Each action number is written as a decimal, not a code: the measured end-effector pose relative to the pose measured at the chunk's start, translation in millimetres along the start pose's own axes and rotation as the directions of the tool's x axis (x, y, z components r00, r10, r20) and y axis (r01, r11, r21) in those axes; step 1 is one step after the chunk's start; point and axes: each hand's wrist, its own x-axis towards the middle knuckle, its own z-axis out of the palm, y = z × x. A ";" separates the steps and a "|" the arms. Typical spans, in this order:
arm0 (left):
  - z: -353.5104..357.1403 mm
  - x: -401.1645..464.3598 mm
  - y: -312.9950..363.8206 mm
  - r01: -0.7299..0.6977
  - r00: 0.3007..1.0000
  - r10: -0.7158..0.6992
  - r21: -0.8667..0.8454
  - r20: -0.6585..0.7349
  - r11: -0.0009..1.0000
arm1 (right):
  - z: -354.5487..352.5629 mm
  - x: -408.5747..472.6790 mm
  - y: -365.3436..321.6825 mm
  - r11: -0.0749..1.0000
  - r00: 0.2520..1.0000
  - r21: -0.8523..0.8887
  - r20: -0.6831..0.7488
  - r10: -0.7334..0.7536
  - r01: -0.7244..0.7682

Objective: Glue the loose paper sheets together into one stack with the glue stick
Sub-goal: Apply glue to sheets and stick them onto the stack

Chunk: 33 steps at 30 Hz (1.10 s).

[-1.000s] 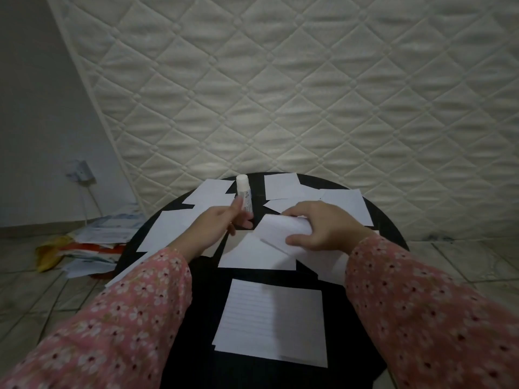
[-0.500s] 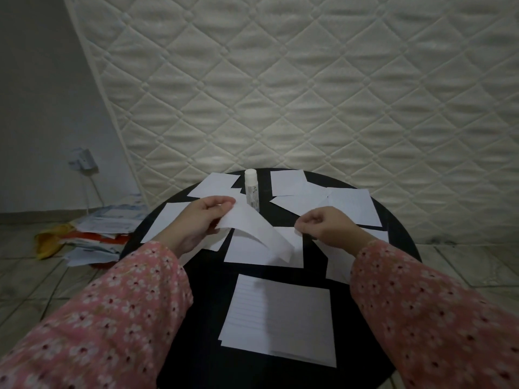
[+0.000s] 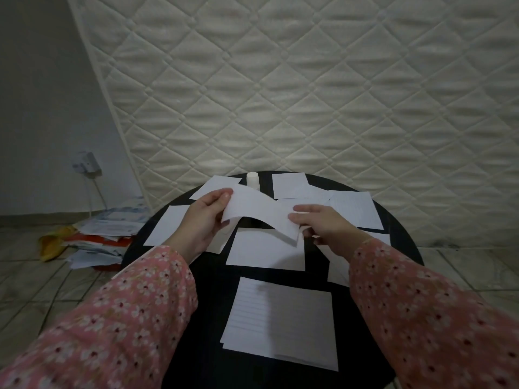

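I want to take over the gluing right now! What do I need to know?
Left hand pinches one end of a lifted sheet; right hand pinches the other end. The sheet bows in the air over the table.
Glue stick stands upright at the far edge, capped, behind the sheet.
A stack lies nearest you; whether it is glued cannot be told.
Loose sheets lie spread over the table.
Left: glue the held sheet, press it on the stack, then do the others.
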 end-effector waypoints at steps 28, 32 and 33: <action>-15.4 4.4 -16.7 -0.062 0.982 -0.116 0.834 0.150 0.548 | 2.0 8.2 34.8 0.764 0.948 -0.645 -0.230 -0.220 0.021; -15.1 6.4 -17.6 -0.060 0.981 -0.126 0.841 0.150 0.538 | 0.4 10.8 34.6 0.747 0.951 -0.665 -0.231 -0.207 0.001; -15.0 6.5 -17.5 -0.055 0.980 -0.133 0.843 0.148 0.535 | 0.2 11.4 34.4 0.747 0.951 -0.665 -0.231 -0.205 0.000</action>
